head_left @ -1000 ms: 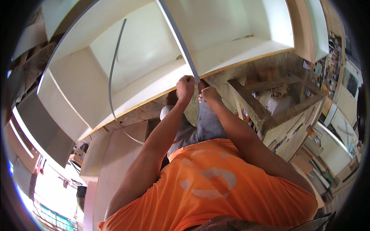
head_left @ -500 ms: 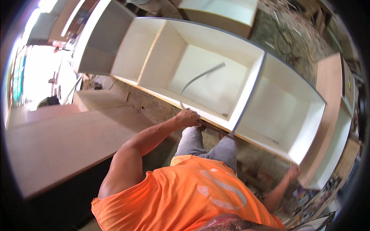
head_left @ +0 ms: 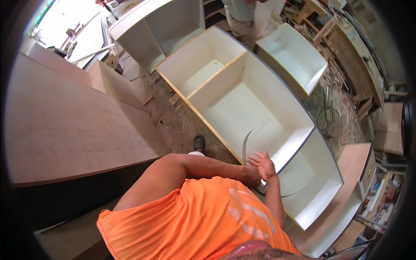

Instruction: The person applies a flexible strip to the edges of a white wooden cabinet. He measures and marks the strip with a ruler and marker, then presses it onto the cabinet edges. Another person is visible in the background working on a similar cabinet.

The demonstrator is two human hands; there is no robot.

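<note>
A carpentry workshop is seen from above, its floor strewn with offcuts and dust. A long white cabinet carcass is laid on its back on that floor, open face up, so that its compartments are reachable from above. A thin grey edging strip is seen curling up from the carcass's front edge beside a divider, loose along its length. The right hand is held just over the lower end of that strip, fingers spread apart and clamped on nothing. The left hand is set against the carcass edge beside the right hand; whether its fingers are closed on the strip cannot be told, as it is partly hidden. A broad plywood worktop stands left of the carcass. Smaller white cabinet boxes lie beyond the carcass, where another person is standing. Cables trail to the right of the carcass.
</note>
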